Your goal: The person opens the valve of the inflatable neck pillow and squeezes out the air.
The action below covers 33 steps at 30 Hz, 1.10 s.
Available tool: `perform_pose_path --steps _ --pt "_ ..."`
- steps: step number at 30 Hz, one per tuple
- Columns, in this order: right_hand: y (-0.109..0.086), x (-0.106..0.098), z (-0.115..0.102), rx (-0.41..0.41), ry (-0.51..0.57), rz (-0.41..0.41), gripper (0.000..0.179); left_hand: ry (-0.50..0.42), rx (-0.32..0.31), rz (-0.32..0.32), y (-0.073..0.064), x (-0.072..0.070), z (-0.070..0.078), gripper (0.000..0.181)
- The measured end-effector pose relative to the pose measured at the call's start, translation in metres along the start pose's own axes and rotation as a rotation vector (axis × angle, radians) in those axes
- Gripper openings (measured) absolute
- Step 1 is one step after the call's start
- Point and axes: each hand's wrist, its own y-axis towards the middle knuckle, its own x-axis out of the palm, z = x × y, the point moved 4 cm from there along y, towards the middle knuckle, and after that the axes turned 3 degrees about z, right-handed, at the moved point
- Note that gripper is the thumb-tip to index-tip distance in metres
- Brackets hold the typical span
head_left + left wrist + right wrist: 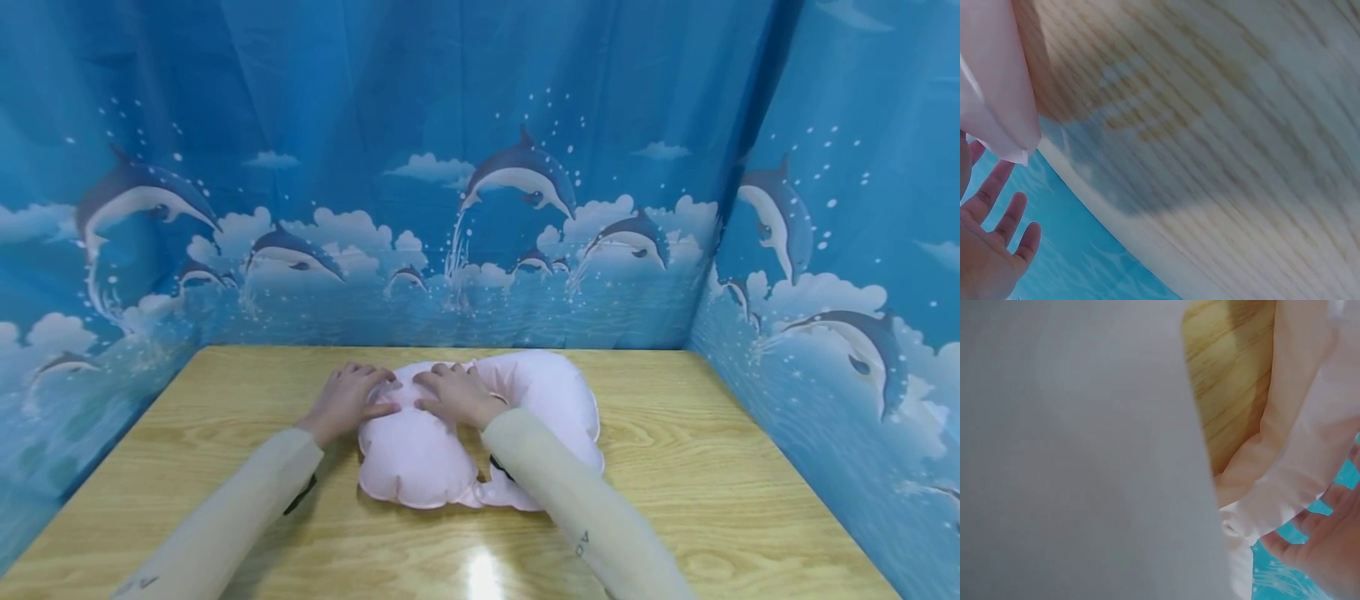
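A puffy pale pink U-shaped inflatable neck pillow (543,387) lies on the table, its two ends at the near side. My left hand (345,404) rests at its far left part, thumb and fingers apart around a small clear patch (391,388) that looks like a valve. From the right, my right hand (459,396) lies over the same arm of the pillow, fingertips on its surface. In the left wrist view, loosely spread fingers (1013,215) show beside the pillow's edge. Fingers (1335,497) of the right hand sit against the pink fabric in the right wrist view.
The wooden table (712,467) extends around the pillow on all sides. Blue curtains (360,167) printed with dolphins and clouds hang behind the table and along both sides. A blurred pale grey surface (1085,450) covers much of the right wrist view.
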Motion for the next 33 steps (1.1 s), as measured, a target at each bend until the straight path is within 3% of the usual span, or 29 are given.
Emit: perform_pose_path --steps 8,33 --pt "0.0002 0.0027 -0.0005 0.001 -0.011 -0.015 0.048 -0.016 -0.029 -0.021 -0.0014 0.001 0.0026 0.049" --pt "-0.0003 0.0058 -0.0031 0.031 -0.028 -0.031 0.045 -0.021 -0.029 -0.032 -0.0027 0.0069 0.0041 0.047"
